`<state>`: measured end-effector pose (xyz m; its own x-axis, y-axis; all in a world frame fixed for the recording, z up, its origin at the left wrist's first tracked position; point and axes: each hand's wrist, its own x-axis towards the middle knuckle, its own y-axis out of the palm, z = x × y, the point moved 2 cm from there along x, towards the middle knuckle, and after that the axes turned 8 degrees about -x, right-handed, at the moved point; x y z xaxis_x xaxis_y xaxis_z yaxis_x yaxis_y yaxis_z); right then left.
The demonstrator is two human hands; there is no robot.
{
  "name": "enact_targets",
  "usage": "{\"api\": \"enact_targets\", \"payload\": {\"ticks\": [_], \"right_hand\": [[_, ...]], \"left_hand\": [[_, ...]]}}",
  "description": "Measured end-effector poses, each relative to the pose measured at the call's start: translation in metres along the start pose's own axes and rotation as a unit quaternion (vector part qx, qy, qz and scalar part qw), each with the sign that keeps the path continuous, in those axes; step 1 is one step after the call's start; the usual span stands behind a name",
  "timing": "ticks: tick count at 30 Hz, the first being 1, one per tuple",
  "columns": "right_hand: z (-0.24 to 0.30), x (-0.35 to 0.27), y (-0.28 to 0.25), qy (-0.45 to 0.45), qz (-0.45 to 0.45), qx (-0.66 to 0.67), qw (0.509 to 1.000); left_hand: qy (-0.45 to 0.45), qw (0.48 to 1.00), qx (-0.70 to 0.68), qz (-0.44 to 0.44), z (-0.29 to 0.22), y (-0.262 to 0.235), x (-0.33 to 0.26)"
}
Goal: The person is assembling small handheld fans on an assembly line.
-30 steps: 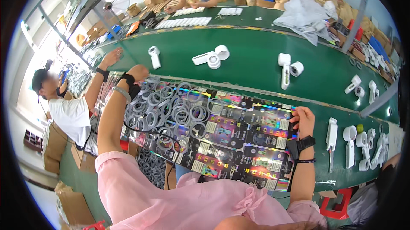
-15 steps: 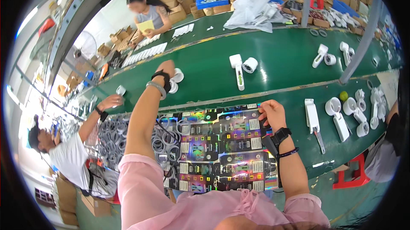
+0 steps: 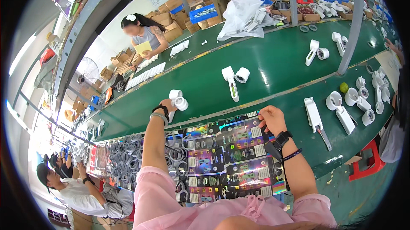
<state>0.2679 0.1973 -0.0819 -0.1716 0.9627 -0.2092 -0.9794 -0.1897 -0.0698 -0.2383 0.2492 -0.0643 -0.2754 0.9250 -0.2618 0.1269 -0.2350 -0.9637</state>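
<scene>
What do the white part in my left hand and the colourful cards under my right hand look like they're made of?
White part: probably moulded plastic, smooth and even white with a slight sheen. Cards: likely glossy printed cardboard with a holographic film, since rainbow glints run across their dark faces.

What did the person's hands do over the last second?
The left hand left the pile of grey rings and reached out onto the green belt, where it now grips a white device. The right hand stayed resting on the far edge of the shiny printed cards.
</scene>
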Motion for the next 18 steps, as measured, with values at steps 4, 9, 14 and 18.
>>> {"api": "enact_targets", "payload": {"ticks": [4, 9, 14, 18], "right_hand": [[0.004, -0.002, 0.0, -0.002, 0.009, 0.002, 1.0], [0.001, -0.002, 0.004, -0.031, 0.029, -0.027, 0.999], [0.014, -0.012, 0.023, -0.13, 0.124, 0.017, 0.983], [0.046, -0.04, 0.038, -0.324, 0.148, -0.111, 0.928]], "left_hand": [[0.086, 0.985, -0.066, -0.135, -0.038, 0.003, -0.017], [0.172, 0.934, -0.273, -0.154, -0.137, -0.023, -0.096], [0.128, 0.758, -0.64, 0.019, -0.196, -0.002, -0.184], [0.108, 0.609, -0.779, 0.098, -0.226, 0.02, -0.243]]}}
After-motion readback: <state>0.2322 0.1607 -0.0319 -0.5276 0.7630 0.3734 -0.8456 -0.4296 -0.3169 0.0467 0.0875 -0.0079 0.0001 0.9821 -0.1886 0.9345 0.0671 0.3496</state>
